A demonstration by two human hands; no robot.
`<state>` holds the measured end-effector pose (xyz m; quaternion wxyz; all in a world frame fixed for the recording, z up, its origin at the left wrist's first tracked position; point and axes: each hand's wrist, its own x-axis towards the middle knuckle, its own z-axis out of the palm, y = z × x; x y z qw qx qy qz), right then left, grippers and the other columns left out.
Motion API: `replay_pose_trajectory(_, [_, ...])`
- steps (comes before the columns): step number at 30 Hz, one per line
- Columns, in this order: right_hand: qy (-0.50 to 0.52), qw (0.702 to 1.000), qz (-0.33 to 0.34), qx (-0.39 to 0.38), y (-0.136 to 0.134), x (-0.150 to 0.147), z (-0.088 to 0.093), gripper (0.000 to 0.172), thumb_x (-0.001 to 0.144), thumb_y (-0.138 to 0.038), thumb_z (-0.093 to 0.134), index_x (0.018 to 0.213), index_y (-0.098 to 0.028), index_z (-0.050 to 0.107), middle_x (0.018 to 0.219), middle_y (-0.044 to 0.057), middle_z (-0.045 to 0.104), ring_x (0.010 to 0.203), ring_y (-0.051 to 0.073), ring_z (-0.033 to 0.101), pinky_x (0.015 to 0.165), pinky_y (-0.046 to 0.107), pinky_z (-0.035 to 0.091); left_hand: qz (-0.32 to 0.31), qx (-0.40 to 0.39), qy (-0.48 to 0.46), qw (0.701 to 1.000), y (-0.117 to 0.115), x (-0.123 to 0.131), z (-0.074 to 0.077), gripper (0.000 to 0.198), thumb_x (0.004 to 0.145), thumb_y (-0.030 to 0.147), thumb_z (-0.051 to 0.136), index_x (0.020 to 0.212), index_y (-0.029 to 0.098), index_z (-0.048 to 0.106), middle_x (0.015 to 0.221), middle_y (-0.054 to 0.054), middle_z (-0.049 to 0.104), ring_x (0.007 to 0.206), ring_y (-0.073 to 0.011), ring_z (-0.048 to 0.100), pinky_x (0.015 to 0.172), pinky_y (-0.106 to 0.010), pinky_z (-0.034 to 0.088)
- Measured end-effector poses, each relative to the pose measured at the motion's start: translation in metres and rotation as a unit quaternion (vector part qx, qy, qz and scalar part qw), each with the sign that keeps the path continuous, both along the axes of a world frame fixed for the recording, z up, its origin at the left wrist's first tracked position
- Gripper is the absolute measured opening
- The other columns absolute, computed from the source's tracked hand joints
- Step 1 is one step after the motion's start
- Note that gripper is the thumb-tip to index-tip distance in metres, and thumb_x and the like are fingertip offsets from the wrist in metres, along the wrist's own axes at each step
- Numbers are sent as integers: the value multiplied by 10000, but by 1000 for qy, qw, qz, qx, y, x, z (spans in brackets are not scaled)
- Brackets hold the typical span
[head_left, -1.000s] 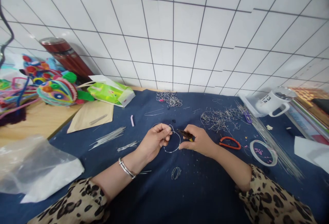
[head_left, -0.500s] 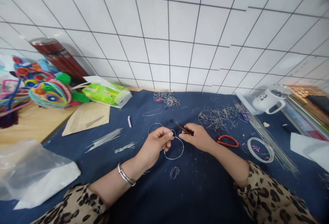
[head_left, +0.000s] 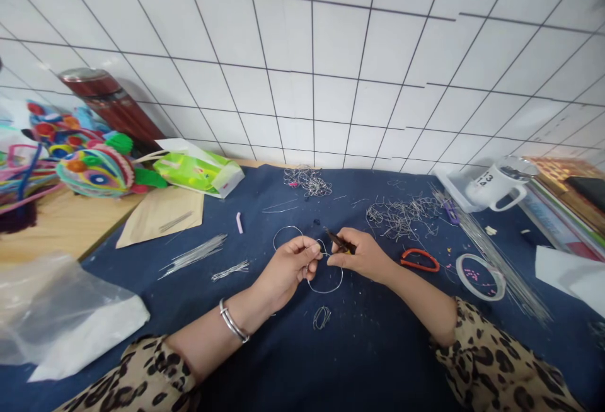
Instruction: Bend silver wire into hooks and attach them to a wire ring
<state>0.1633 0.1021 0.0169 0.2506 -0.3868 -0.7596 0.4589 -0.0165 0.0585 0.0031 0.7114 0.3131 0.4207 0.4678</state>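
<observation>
Thin silvery wire (head_left: 341,280), bent into round loops, is pinched between the thumb and fingers of my left hand (head_left: 293,267). One loop reaches up and left of the fingers, another hangs at their lower right. My right hand (head_left: 362,253) is closed round dark-jawed pliers (head_left: 336,238) whose tips point up and left. Its thumb and index finger come close to the wire beside the left fingertips; whether they touch it I cannot tell. A small coil of wire (head_left: 322,318) lies on the dark blue cloth (head_left: 378,355) below the hands.
Tangled wire (head_left: 401,215) and an orange-red handle-like loop (head_left: 420,259) lie to the right. Beyond are a round dish with pink beads (head_left: 481,277), long straight wires (head_left: 501,261) and a white mug (head_left: 501,184). Cut wires (head_left: 196,254), a tissue pack (head_left: 198,172) and a plastic bag (head_left: 61,317) are left.
My right hand and the pliers have shifted slightly, with the thumb nearer the left fingertips. The lower wire loop has swung a little to the right. My left hand keeps its pinch.
</observation>
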Motion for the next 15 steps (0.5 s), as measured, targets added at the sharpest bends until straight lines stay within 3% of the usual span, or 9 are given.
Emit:
replay_pose_trajectory(4, [1,1000,-18,17,0,-1,0,249,715,-403,632,776,-178,545,721,-32,482,629,83,431,581,205,337,-23,-13,-19,999,-5,4,2,174,747,273,645,733,136,540,605,22,519,472,-43,437,430,-166,359])
replay_pose_trajectory(11, [8,999,-7,-42,7,5,3,253,740,-406,601,779,-164,537,656,-45,446,581,71,373,550,201,313,29,-13,-30,999,0,-2,-4,159,735,247,659,758,132,552,682,6,540,509,-40,444,457,-168,376])
replay_pose_trajectory(15, [-13,999,5,-46,6,4,4,257,760,-412,568,788,-157,565,661,-35,462,590,76,385,548,204,311,20,-1,-23,1000,1,-2,-5,160,739,259,653,751,136,551,683,7,543,504,-43,444,464,-178,376])
